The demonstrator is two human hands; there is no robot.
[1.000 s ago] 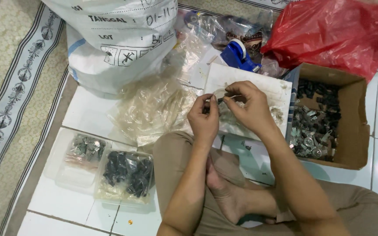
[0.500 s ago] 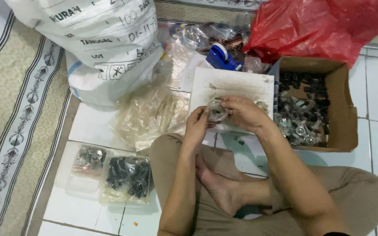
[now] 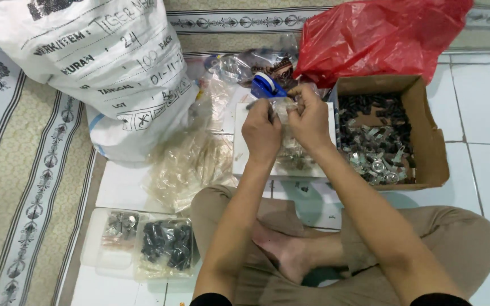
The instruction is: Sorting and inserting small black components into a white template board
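I sit cross-legged on a tiled floor. My left hand [image 3: 261, 131] and my right hand [image 3: 308, 116] are raised together, each pinching the top of a small clear plastic bag [image 3: 289, 144] that hangs between them with small metal parts inside. Under the hands lies a white flat board [image 3: 239, 153]. A cardboard box [image 3: 426, 147] filled with small black and silver metal parts stands just right of my right hand.
A big white woven sack [image 3: 109, 68] lies at the upper left. A red plastic bag [image 3: 381, 37] sits behind the box. A blue tape dispenser [image 3: 265, 86] is beyond my hands. Crumpled clear bags [image 3: 191, 164] and a clear tray [image 3: 109, 255] with packed parts lie left.
The view has shifted, so the scene sits lower in frame. My hands have lifted the small clear bag higher above the white board and closed together at its top.
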